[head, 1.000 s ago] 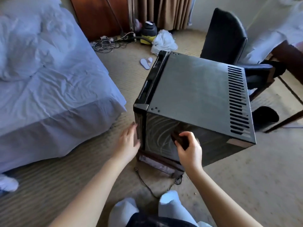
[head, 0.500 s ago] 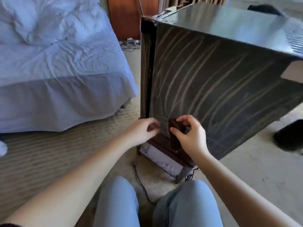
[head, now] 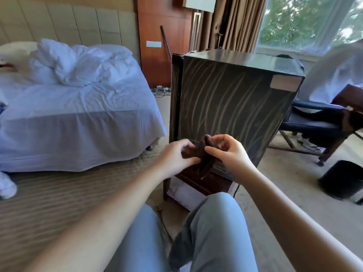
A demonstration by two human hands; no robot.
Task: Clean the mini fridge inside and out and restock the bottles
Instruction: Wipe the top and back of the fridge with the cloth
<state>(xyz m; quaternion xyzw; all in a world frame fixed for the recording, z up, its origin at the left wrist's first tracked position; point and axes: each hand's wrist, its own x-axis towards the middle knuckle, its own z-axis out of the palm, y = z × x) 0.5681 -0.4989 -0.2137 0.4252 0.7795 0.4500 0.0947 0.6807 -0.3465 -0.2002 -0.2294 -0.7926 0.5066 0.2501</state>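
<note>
The black mini fridge [head: 225, 99] stands on a low dark wooden stand [head: 204, 183] right in front of me, its side panel streaked with pale wipe marks. Low against that panel hangs a small dark brown cloth [head: 206, 154], gripped from both sides. My left hand [head: 174, 156] pinches its left part and my right hand [head: 227, 152] pinches the right part near the top. The fridge door faces left and away, so I cannot see inside. No bottles are in view.
A bed [head: 78, 114] with white sheets fills the left. A dark chair [head: 314, 126] with a person seated stands to the right of the fridge, and a black bin [head: 341, 181] sits on the carpet at the far right. My knees are below the hands.
I have dropped lower and closer to the fridge side. My left hand has left the fridge's front corner and joined the right hand on the cloth, which is now lifted off the panel.
</note>
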